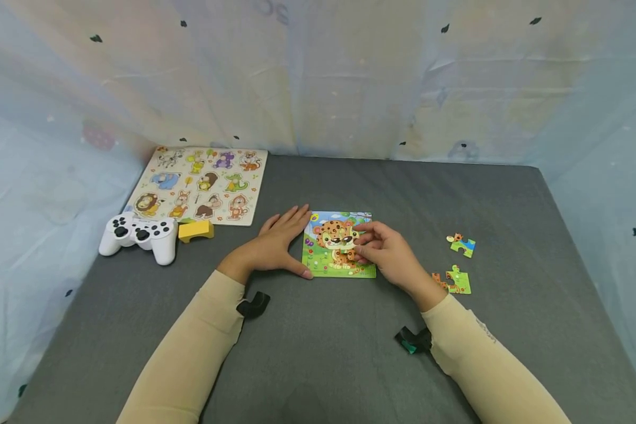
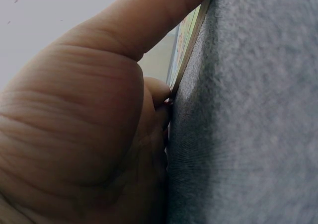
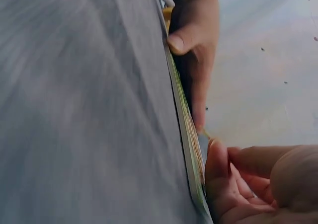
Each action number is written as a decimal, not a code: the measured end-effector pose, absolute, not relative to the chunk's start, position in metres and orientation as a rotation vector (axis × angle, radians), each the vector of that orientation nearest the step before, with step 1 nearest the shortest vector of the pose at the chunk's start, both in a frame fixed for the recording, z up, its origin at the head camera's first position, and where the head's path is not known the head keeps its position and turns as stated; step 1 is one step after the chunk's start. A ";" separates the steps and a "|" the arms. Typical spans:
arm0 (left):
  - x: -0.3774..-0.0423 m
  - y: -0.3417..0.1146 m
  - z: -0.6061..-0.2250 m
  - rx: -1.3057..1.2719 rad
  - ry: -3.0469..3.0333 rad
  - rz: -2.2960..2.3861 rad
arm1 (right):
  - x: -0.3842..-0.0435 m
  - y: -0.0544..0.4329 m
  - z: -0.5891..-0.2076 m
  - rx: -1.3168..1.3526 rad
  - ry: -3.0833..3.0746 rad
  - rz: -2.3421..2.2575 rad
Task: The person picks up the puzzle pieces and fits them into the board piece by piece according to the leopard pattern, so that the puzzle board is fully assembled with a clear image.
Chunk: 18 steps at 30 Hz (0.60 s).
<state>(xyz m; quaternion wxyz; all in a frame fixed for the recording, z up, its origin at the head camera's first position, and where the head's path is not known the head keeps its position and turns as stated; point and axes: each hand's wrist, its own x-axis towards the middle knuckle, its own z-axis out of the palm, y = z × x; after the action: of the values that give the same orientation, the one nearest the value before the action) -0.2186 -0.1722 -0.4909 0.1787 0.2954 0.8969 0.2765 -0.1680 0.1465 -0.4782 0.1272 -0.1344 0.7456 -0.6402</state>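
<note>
A leopard jigsaw puzzle (image 1: 325, 262) lies flat on the grey table, its board edge seen side-on in the right wrist view. Along its left side my left hand (image 1: 277, 244) rests with fingers straight and spread, the thumb touching the lower left corner. Over the puzzle's right half, my right hand (image 1: 392, 256) pinches a puzzle piece between thumb and fingers. Only a thin yellowish edge of that puzzle piece (image 3: 206, 134) shows in the right wrist view; its picture is mostly hidden. The left wrist view shows mainly the left palm (image 2: 74, 119) and thumb against the board.
Loose puzzle pieces lie to the right, one blue and green (image 1: 463, 244) and others green and orange (image 1: 460, 281), partly behind the right wrist. Back left are an animal picture board (image 1: 191, 197), a white game controller (image 1: 161, 232) and a yellow block (image 1: 197, 229). Pale curtains (image 1: 350, 88) surround the table.
</note>
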 end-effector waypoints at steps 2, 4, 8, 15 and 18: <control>-0.219 -0.172 -0.491 0.835 2.537 0.784 | -0.170 0.138 -0.479 -0.366 2.150 -1.870; -0.219 -0.172 -0.490 0.832 2.537 0.784 | -0.171 0.130 -0.481 -0.338 2.135 -1.879; -0.218 -0.172 -0.490 0.829 2.538 0.780 | -0.173 0.120 -0.482 -0.287 2.116 -1.893; -0.216 -0.170 -0.484 0.828 2.537 0.775 | -0.168 0.118 -0.477 -0.338 2.412 -1.684; -0.215 -0.169 -0.479 0.830 2.539 0.768 | -0.164 0.120 -0.474 -0.496 2.679 -1.434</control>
<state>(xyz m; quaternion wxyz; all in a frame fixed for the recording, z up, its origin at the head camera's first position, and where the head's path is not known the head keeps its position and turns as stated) -0.2148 -0.1694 -0.4794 0.1801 0.2938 0.8986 0.2717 -0.1642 0.1196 -0.4737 0.0312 -0.1610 0.8697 -0.4655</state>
